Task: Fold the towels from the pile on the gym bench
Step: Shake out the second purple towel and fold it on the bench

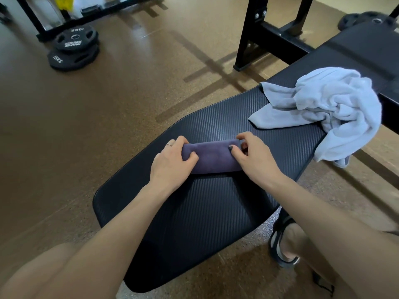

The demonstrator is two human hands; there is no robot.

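Black padded desk [216, 212] carries a rolled purple towel [212, 157] at its middle; the left hand [170, 162] and right hand [257, 159] curl around its ends. Beyond it, a crumpled pale blue towel [328, 104] lies.

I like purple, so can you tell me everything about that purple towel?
The purple towel looks soft and fuzzy, dark purple-grey. It is folded or rolled into a small thick bundle lying across the black gym bench. The left hand grips its left end, the right hand its right end. The crumpled light blue towel lies apart.
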